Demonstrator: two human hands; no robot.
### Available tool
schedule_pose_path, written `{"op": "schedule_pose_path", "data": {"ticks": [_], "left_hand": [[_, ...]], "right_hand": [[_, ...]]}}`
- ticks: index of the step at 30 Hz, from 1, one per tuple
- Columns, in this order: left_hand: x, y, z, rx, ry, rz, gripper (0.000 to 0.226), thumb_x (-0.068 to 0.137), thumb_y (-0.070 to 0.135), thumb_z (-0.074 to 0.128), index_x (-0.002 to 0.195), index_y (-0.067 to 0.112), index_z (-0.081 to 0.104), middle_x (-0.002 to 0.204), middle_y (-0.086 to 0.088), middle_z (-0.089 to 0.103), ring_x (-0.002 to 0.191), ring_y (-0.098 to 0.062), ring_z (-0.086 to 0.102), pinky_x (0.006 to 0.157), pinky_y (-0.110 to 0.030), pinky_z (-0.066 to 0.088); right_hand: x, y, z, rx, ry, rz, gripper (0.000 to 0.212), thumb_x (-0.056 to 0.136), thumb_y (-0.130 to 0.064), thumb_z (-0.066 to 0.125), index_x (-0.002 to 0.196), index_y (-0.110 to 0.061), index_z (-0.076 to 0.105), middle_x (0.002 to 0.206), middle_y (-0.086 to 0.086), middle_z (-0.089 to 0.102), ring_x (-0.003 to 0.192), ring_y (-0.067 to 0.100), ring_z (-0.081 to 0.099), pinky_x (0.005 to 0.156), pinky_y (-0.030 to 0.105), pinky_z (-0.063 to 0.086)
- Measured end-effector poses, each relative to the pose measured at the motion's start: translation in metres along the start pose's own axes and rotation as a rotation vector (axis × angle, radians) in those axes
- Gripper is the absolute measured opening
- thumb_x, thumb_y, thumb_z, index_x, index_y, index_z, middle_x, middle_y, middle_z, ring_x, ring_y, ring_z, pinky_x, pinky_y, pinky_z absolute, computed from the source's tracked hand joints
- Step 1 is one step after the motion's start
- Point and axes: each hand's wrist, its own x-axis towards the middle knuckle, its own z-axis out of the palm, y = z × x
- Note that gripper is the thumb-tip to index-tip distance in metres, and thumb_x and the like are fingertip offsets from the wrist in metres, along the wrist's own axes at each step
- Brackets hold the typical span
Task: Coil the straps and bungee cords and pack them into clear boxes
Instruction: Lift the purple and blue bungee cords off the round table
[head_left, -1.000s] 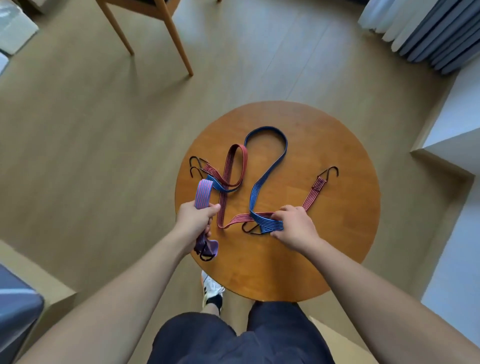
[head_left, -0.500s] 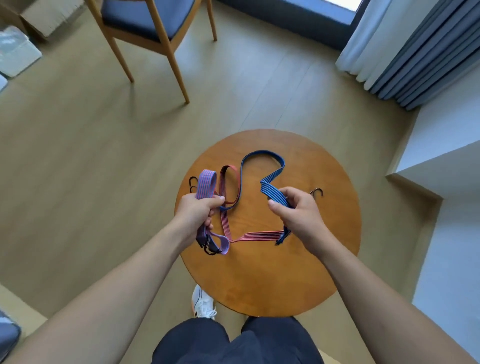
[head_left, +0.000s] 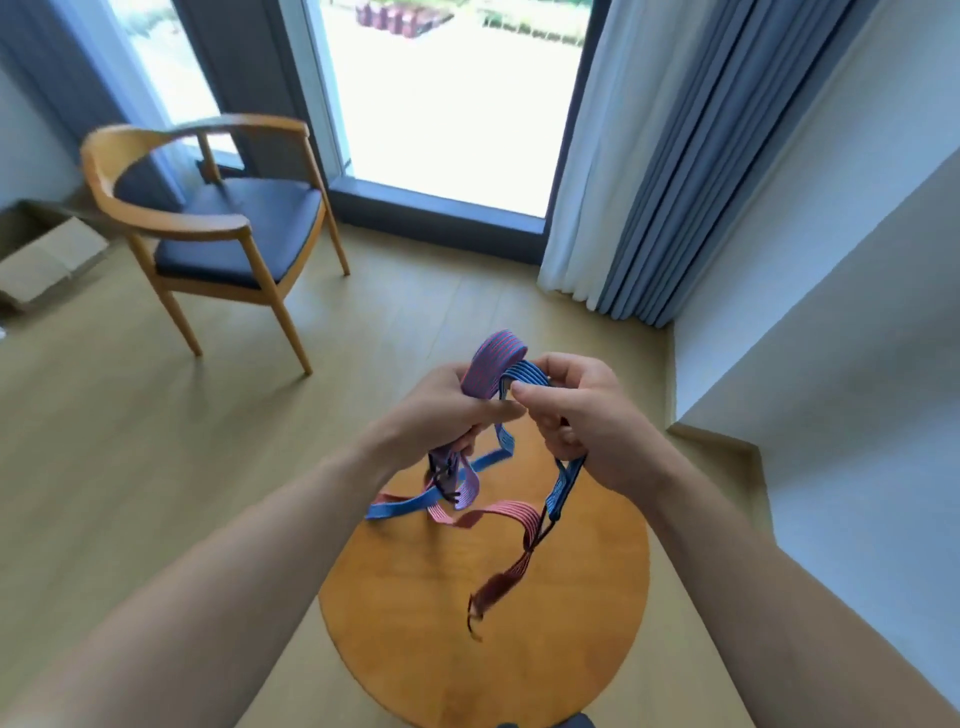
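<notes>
Both hands are raised above the round wooden table (head_left: 415, 639), close together. My left hand (head_left: 447, 410) grips a folded purple-and-red striped bungee cord (head_left: 493, 364), whose loop sticks up above the fist and whose hooks hang below it. My right hand (head_left: 582, 410) pinches the blue striped bungee cord (head_left: 524, 374) right beside that loop; the blue cord runs down from this hand and sags in loops under both hands. A red striped bungee cord (head_left: 511, 514) dangles tangled with the blue one, its dark hook end blurred over the table. No clear boxes are in view.
A wooden armchair (head_left: 208, 223) with a dark blue seat stands on the floor at far left. A cardboard box (head_left: 47, 260) lies at the left edge. Curtains (head_left: 660, 171) hang by the window at the back right, and a white wall ledge (head_left: 831, 364) lines the right side.
Both hands rose off the table and came together, lifting the cords into the air. The right hand brought the blue cord up to the left hand's bundle. The view tilted upward.
</notes>
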Motion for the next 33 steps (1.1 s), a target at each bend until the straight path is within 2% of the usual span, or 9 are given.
{"op": "schedule_pose_path", "data": {"ticks": [6,11,14,16,18,20,24,28,33], "left_hand": [[-0.023,0.047,0.006,0.0,-0.008,0.134,0.03,0.091,0.018,0.078,0.069,0.013,0.058,0.053,-0.003,0.038,0.035,-0.015,0.032,0.042,-0.024,0.039],[-0.038,0.084,0.001,-0.078,0.0,0.202,0.025,0.089,0.017,0.079,0.086,0.005,0.058,0.052,-0.003,0.036,0.035,-0.014,0.027,0.043,-0.024,0.032],[-0.047,0.101,0.0,-0.028,-0.023,0.285,0.036,0.086,0.018,0.081,0.076,-0.004,0.055,0.052,-0.005,0.034,0.035,-0.016,0.028,0.044,-0.025,0.032],[-0.052,0.11,-0.001,-0.016,-0.007,0.321,0.043,0.084,0.019,0.083,0.075,-0.011,0.054,0.052,-0.006,0.033,0.036,-0.017,0.029,0.043,-0.025,0.035],[-0.055,0.114,-0.003,-0.009,0.011,0.345,0.038,0.082,0.02,0.085,0.074,-0.004,0.056,0.052,-0.006,0.034,0.037,-0.018,0.03,0.044,-0.026,0.037],[-0.057,0.114,-0.004,0.039,0.021,0.351,0.038,0.082,0.02,0.085,0.071,0.004,0.053,0.05,-0.003,0.037,0.036,-0.017,0.033,0.046,-0.027,0.04],[-0.058,0.106,-0.003,0.04,0.082,0.319,0.045,0.084,0.023,0.084,0.061,0.012,0.048,0.052,-0.007,0.038,0.037,-0.018,0.034,0.047,-0.027,0.039],[-0.058,0.1,-0.01,0.024,0.113,0.276,0.046,0.086,0.025,0.083,0.059,0.012,0.048,0.054,-0.01,0.038,0.04,-0.019,0.034,0.048,-0.029,0.044],[-0.061,0.105,-0.012,-0.096,0.106,0.243,0.041,0.086,0.022,0.083,0.066,0.013,0.049,0.052,-0.002,0.039,0.038,-0.016,0.032,0.046,-0.028,0.04]], "right_hand": [[-0.032,-0.018,-0.012,0.063,0.09,-0.06,0.002,0.094,-0.011,0.063,0.096,-0.009,0.062,0.061,-0.001,0.037,0.046,0.011,0.021,0.046,0.027,0.009],[-0.051,-0.02,-0.011,-0.082,0.166,-0.154,0.022,0.085,-0.003,0.073,0.105,0.0,0.062,0.067,0.001,0.041,0.052,0.013,0.03,0.048,0.031,0.017],[-0.057,-0.019,-0.008,-0.258,0.206,-0.158,0.021,0.084,-0.005,0.076,0.103,-0.004,0.065,0.07,0.006,0.051,0.059,0.016,0.047,0.049,0.031,0.04],[-0.056,-0.011,-0.007,-0.457,0.287,-0.142,0.016,0.085,-0.008,0.074,0.1,-0.007,0.067,0.075,0.008,0.061,0.067,0.02,0.057,0.063,0.037,0.053],[-0.05,0.003,-0.008,-0.749,0.387,-0.115,0.005,0.089,-0.014,0.068,0.094,-0.015,0.068,0.08,0.005,0.068,0.073,0.022,0.065,0.075,0.042,0.058],[-0.046,0.013,-0.009,-0.85,0.425,-0.072,0.01,0.096,-0.017,0.057,0.094,-0.018,0.067,0.082,0.003,0.07,0.078,0.023,0.067,0.078,0.047,0.057],[-0.044,0.015,-0.008,-0.722,0.453,-0.055,0.02,0.104,-0.019,0.041,0.105,-0.017,0.061,0.077,0.004,0.064,0.066,0.017,0.066,0.07,0.043,0.057],[-0.045,0.009,-0.007,-0.54,0.443,-0.045,0.02,0.105,-0.02,0.04,0.105,-0.017,0.059,0.069,0.011,0.061,0.056,0.023,0.062,0.057,0.041,0.055],[-0.046,-0.005,0.002,-0.256,0.256,-0.098,0.019,0.097,-0.027,0.063,0.114,-0.018,0.059,0.079,0.012,0.056,0.069,0.025,0.062,0.073,0.046,0.059]]}}
